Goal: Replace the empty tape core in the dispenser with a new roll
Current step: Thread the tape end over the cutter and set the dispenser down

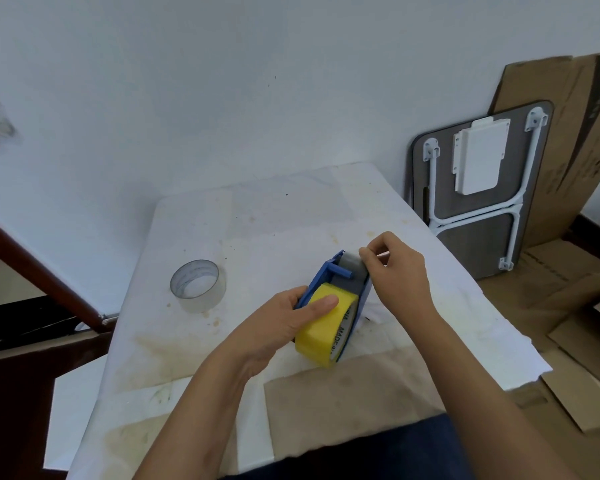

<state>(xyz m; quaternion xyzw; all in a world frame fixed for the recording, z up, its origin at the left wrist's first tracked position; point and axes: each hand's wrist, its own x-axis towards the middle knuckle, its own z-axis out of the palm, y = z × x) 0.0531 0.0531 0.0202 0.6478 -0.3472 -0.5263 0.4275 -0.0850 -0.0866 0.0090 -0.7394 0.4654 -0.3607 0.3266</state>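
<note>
White wall behind; a bench point(447, 306) covered with a stained white sheet, pushed up against it. Brown paper patch on the sheet at the near edge. To the right of the bench, a folded grey table point(478, 202) with white legs leans against the wall, flattened cardboard point(568, 150) behind and around it on the floor.

Blue tape dispenser point(326, 275) sits on the bench, near the middle, slightly right. A yellow tape roll point(321, 336) is seated in its near end, printed black lettering visible on the roll's side face. Grey roller section at the dispenser's far end, with a blue crossbar just before it.

Left hand point(291, 320): wrapped around the left side of the dispenser, thumb pressed flat on top of the yellow roll, holding both steady.

Right hand point(395, 268): at the far end of the dispenser, fingertips pinched together over the grey section. What lies in the pinch cannot be made out; possibly a tape end, too small to tell.

Clear tape core point(198, 285), nearly spent and see-through, stands on its edge-face on the bench to the left of the dispenser, well apart from it and from both hands.

Dark blue cloth at the bottom edge, between the forearms.
</note>
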